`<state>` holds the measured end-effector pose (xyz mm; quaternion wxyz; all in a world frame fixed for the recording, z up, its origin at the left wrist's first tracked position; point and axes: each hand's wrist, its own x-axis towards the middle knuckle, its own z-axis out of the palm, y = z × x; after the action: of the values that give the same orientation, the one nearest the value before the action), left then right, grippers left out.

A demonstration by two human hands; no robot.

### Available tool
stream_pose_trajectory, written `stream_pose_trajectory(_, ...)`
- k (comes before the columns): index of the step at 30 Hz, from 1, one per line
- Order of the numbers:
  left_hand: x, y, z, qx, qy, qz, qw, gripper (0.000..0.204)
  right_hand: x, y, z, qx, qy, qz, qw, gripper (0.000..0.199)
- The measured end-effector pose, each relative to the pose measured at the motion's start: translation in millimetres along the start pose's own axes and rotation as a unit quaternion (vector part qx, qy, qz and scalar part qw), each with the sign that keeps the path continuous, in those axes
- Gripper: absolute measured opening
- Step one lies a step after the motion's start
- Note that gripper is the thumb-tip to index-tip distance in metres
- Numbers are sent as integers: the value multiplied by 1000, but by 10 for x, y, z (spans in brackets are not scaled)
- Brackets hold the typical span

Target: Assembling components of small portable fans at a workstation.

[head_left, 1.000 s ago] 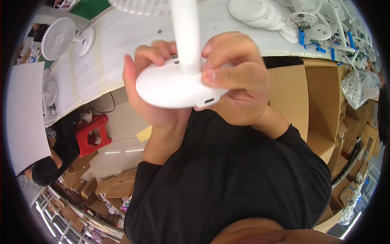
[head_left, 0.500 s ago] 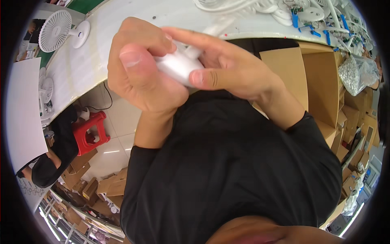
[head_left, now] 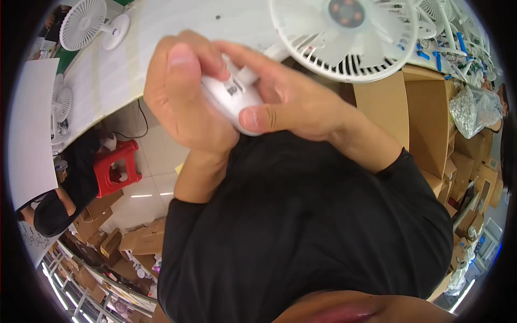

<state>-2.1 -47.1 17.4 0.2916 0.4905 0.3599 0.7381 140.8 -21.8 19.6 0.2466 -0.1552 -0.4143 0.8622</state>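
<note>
Change: white fan head (head_left: 347, 40) has swung into view across the desk's (head_left: 177, 32) front edge — fan base (head_left: 239, 107) now shows its dark-marked patch, likely easing access there | left hand (head_left: 186, 94): fingers curled onto base's left side | right hand (head_left: 299, 102): thumb pinching near rim | base location: between both hands — above the black shirt (head_left: 301, 215)

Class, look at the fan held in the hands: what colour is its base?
The base is white, showing best in the head view.

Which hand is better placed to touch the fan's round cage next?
Probably the right hand: it's nearer the cage, up to the right. The left hand is farther, at the left of the white base.
</note>
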Motion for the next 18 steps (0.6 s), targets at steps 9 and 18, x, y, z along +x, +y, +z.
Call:
stream_pose_trajectory(9, 11, 42, 82, -46, -4, 18, 999, 31, -8, 42, -87, -118, -8, -51, 992, 103)
stream_pose_trajectory(18, -4, 3, 1, -17, -23, -18, 999, 36, 32, 44, -50, -133, -22, -62, 989, 110)
